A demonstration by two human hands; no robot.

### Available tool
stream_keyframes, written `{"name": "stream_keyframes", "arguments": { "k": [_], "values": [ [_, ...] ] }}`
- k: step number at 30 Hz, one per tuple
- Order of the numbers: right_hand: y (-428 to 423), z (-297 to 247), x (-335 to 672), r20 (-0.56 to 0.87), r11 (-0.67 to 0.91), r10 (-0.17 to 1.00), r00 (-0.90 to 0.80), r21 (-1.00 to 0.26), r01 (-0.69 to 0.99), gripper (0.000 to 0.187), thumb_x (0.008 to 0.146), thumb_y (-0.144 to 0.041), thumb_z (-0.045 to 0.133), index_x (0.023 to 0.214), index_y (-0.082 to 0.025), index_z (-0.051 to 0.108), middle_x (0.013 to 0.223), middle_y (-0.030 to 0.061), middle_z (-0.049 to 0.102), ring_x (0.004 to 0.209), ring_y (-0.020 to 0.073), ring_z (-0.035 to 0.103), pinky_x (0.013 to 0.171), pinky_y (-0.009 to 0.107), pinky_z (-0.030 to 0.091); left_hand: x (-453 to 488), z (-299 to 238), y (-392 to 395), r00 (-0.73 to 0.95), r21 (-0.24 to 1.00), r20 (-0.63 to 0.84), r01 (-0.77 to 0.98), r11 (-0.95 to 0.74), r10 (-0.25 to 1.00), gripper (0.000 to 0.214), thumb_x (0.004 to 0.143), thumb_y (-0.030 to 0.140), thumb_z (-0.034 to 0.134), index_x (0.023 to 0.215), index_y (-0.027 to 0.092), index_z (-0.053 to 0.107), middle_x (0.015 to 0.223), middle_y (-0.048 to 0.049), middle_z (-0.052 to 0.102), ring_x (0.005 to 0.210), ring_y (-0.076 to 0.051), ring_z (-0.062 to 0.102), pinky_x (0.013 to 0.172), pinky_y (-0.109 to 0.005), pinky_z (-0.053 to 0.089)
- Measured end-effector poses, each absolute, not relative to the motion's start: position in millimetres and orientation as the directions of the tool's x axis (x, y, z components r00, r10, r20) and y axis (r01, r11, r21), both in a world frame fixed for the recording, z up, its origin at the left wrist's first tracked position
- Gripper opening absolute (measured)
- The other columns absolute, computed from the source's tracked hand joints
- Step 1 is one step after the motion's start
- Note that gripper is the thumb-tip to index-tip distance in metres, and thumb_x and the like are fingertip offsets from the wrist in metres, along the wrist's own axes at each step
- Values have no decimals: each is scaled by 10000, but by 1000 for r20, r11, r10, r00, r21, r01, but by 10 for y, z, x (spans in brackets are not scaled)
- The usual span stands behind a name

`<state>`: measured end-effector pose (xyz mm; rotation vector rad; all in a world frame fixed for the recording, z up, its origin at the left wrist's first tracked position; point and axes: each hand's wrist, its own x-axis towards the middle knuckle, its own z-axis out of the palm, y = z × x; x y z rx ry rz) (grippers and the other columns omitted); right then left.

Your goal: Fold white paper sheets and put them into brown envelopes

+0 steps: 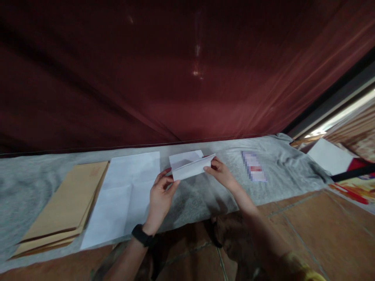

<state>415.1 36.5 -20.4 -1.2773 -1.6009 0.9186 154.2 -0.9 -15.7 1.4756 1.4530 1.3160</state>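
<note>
Between my two hands is a folded sheet of white paper (191, 168), lifted a little off the grey cloth, its upper fold standing partly apart. My left hand (162, 193) pinches its lower left corner between thumb and fingers. At the right end, my right hand (221, 171) grips the paper the same way, some fingertips hidden behind it. Left of my left hand lies a large white sheet (123, 195) with crossing crease lines. A small purple-and-white item (254, 167), blurred out by pixels, rests to the right of my right hand.
Brown envelopes (66, 199) lie stacked at the left on the grey cloth (281, 164). A dark red curtain (175, 78) hangs behind it. At the far right are a white box-like thing (331, 156) and a colourful printed sheet (356, 191). Brown floor tiles (331, 230) show in front.
</note>
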Motion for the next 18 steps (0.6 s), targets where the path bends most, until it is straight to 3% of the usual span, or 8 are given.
{"name": "stream_keyframes", "arguments": {
  "k": [3,7,12,15,18],
  "values": [
    [394,-321,4073,34,25,999,24,-946,323,290,801,-485,653,827,-197,679,980,52,672,884,185,624,771,299,516,1539,-238,34,-141,984,41,178,-16,989,284,739,473,756,704,202,679,991,-66,735,948,-217,673,837,-323,508],
    [370,-443,4002,-145,-152,988,47,-946,285,254,730,-452,657,730,-207,590,647,-30,568,651,149,554,599,253,437,1516,-367,76,-111,983,-133,112,145,985,302,664,471,798,715,193,691,685,-2,682,679,-157,621,686,-285,484],
    [313,-489,3958,-131,-137,990,41,-957,257,176,724,-323,667,856,-218,620,810,39,675,756,192,617,633,287,489,1534,-423,83,-120,985,-175,-11,175,977,342,562,338,822,821,194,651,722,22,684,640,-141,632,612,-265,507],
    [310,-550,3930,-177,-189,982,72,-948,255,357,734,-280,652,1084,-223,607,924,45,688,789,197,644,631,292,518,1539,-449,95,-82,970,-238,-66,233,968,464,524,264,799,944,197,613,730,36,672,598,-135,627,555,-255,507],
    [322,-617,3903,-189,-230,972,139,-889,396,525,789,-259,594,1306,-215,515,898,15,677,764,197,660,667,314,536,1532,-493,118,-44,962,-272,-40,270,961,558,515,209,768,1044,199,592,703,58,642,559,-125,603,512,-237,485]
  ]
}}
